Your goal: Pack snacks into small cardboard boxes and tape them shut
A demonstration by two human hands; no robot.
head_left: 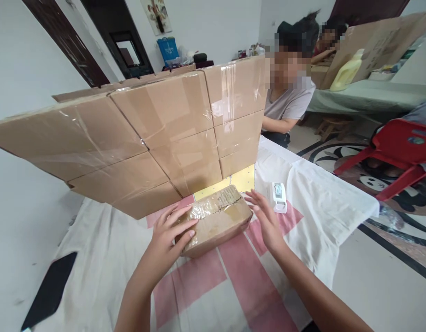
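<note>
A small cardboard parcel (218,221) wrapped in clear tape lies on the cloth-covered table (313,198) in front of me. My left hand (168,235) rests on its left end with fingers stretched over the top. My right hand (266,219) is at its right end, fingers spread and held flat beside the box. Neither hand is closed round anything.
A taped cardboard screen (157,133) stands upright just behind the parcel. A small white device (278,196) lies to the right of my right hand. A black flat object (50,288) lies at the left. A person (289,97) sits beyond the screen; a red chair (396,150) stands at the right.
</note>
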